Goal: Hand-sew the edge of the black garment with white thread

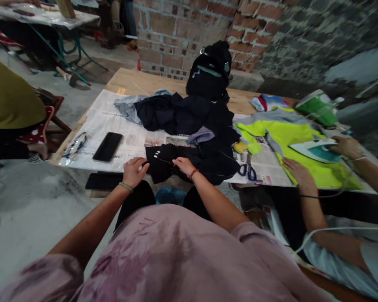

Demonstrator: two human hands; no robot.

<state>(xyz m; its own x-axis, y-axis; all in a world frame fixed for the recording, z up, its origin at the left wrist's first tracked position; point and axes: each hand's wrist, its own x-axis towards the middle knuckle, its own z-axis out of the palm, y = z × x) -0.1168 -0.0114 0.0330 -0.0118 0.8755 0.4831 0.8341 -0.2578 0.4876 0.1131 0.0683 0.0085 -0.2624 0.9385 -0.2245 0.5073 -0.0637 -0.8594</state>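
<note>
A black garment (209, 162) was handled by two bare hands at the near edge of a newspaper-covered table (157, 82), with part of its lower edge hung over the front. The cloth appeared to be pinched between the thumb and forefinger of the right hand (185, 166); the left hand (134, 171) was set at the garment's left end, fingers curled and thumb close by, though whether fabric was gripped there could not be told. Judged from the pose, close work was under way, best served by light, even tension, the stretch between the hands laid flat, and small movements made by the right fingertips alone. The overhanging part was best supported, lest the fabric be dragged askew. The garment's long axis was laid roughly left to right, along the table edge. Its narrower end, marked with small white patches (156, 154), was pointed left, toward a phone (108, 147); its broader mass was spread to the right, near blue-handled scissors (248, 171).
</note>
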